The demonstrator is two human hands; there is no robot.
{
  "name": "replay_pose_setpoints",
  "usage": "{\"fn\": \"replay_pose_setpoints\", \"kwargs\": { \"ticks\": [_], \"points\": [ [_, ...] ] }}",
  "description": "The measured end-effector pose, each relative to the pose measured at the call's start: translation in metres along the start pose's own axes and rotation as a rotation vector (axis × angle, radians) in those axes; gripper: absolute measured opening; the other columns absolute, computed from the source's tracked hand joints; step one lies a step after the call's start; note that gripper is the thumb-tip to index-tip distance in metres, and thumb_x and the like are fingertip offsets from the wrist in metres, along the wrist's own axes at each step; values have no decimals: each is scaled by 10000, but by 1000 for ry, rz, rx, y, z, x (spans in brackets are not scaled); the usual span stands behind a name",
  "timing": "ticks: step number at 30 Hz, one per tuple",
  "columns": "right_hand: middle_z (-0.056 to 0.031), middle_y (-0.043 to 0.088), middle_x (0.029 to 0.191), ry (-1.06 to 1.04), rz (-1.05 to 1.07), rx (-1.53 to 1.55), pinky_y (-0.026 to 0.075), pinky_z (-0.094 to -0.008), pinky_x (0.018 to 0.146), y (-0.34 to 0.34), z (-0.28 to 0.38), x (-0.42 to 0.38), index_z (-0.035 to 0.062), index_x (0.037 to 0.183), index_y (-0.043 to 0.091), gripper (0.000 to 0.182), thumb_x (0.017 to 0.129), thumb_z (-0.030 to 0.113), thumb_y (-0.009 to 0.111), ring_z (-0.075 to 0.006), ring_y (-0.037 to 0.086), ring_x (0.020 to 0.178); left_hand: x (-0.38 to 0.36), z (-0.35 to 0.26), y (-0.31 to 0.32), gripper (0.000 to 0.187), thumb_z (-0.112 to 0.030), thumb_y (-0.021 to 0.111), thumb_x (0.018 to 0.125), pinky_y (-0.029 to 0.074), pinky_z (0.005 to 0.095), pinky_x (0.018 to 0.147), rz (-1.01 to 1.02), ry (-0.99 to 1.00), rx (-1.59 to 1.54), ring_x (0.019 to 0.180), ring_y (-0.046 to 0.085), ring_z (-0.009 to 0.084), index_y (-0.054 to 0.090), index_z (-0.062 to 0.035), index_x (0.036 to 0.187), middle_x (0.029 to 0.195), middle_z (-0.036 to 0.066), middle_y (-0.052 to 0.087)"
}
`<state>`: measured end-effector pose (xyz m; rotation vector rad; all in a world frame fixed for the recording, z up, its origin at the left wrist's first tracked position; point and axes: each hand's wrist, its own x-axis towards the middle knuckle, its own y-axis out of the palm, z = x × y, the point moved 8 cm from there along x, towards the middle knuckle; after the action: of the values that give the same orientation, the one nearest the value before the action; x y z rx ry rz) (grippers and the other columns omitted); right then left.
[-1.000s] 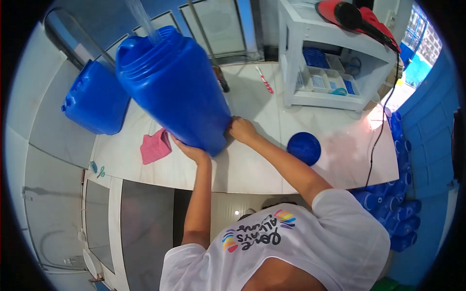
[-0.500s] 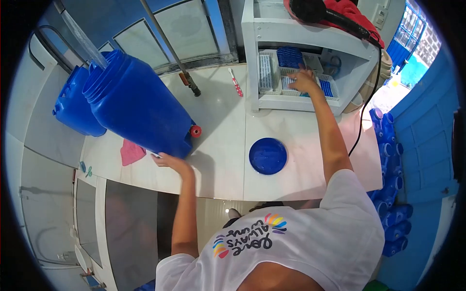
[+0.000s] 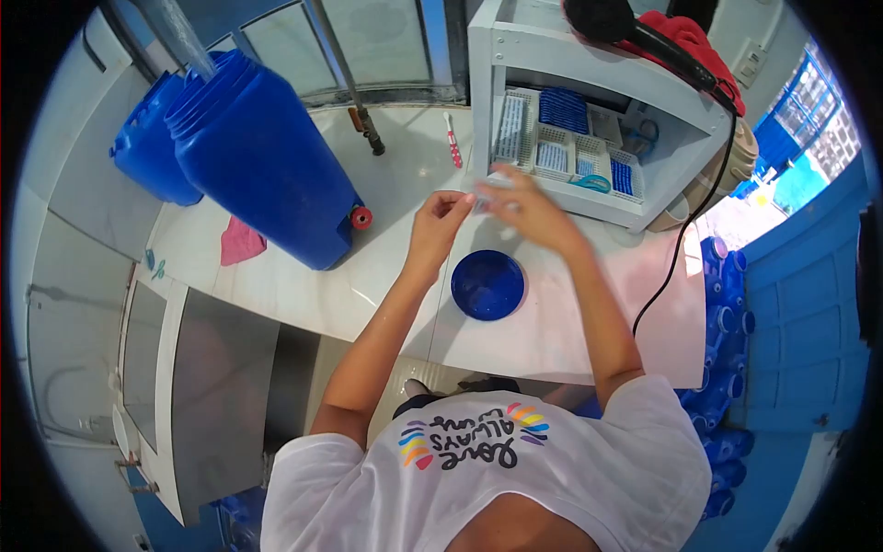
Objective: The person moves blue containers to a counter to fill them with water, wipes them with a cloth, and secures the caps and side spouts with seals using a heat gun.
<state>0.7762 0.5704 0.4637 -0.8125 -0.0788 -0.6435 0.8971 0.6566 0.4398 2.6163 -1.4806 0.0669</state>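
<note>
My left hand is raised over the counter with thumb and finger pinched together; what they hold, if anything, is too small to make out. Close beside its fingertips is my right hand, smeared by motion, with a faint pale bit between the two hands. Below them a round blue lid lies on the counter. To the left a large blue water jug leans back, a stream of water entering at its mouth. A red-centred spigot sits low on the jug.
A white shelf holds baskets of blue and white packets and teal-handled scissors. A black hair dryer rests on top, its cord hanging down. A toothbrush, a pink cloth and a second blue jug are around.
My right hand has come out of the shelf baskets toward me. My left hand has left the jug's base and moved right to meet it. The view has shifted slightly.
</note>
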Motion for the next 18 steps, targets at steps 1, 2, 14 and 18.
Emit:
{"fn": "replay_pose_setpoints", "kwargs": {
  "ticks": [1,2,14,18],
  "points": [
    [-180,341,1342,-9,15,4,400,-368,934,17,14,-4,181,1175,583,330,846,160,564,-304,439,1162,-1,14,6,220,-223,628,834,411,221,677,69,-101,-140,720,527,76,571,-17,882,800,35,590],
    [-176,369,1321,-8,-11,51,403,-363,934,28,25,-6,142,1165,585,317,849,168,562,-301,451,1155,-4,22,2,157,-186,631,832,402,216,637,47,-153,-241,691,513,69,574,-40,817,793,25,589],
    [3,560,652,337,71,624,407,-197,550,125,15,22,8,807,639,155,824,161,618,-58,493,580,-54,47,-113,119,-124,623,824,399,206,627,-352,-120,-130,655,501,59,612,-24,760,724,5,592],
    [-15,588,686,452,227,623,402,-198,536,148,7,22,-5,876,654,190,809,169,617,-60,492,579,-67,42,-133,110,-106,625,808,382,198,632,-305,-132,-228,650,473,55,598,-52,715,680,-15,561]
  ]
}}
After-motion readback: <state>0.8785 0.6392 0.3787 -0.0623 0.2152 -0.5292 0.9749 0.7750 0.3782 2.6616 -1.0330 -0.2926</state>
